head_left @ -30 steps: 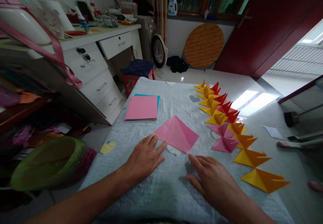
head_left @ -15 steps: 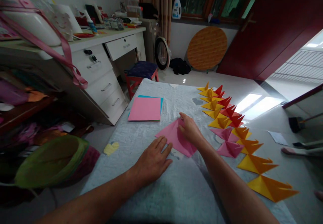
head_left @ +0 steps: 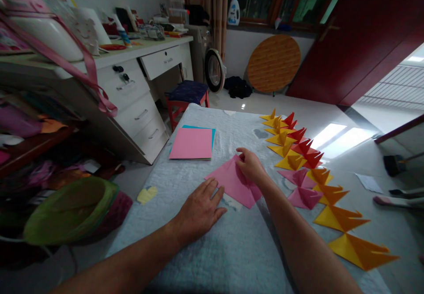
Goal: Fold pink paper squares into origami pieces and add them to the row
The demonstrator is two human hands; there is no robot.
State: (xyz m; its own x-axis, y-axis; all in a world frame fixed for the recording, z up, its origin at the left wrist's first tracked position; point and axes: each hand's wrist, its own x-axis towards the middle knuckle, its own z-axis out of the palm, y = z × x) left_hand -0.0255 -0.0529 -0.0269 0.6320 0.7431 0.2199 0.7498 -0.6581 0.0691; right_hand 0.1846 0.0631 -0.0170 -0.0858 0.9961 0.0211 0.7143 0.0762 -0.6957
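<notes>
A sheet of pink origami paper [head_left: 236, 187], partly folded, lies on the cloth-covered table between my hands. My left hand [head_left: 202, 205] is spread flat, palm down, its fingertips on the paper's left lower edge. At the paper's upper right, my right hand [head_left: 251, 165] has its fingers curled in on the sheet near the top corner; the fingertips are partly hidden. A flap shows under my right wrist. To the right stand two folded pink cranes [head_left: 304, 197]. Beyond the paper, on the left, is a stack of square sheets [head_left: 192, 144] with pink on top and blue beneath.
Rows of folded yellow cranes [head_left: 357, 250] and red cranes [head_left: 311, 155] line the table's right side. The tablecloth [head_left: 159, 223] has a yellow patch at left. A green-rimmed bin [head_left: 69, 210] stands left of the table, a stool [head_left: 187, 93] behind it.
My right hand has curled in a little at the paper's top corner, and more of the right flap shows. My left hand rests in nearly the same place. The view has shifted slightly.
</notes>
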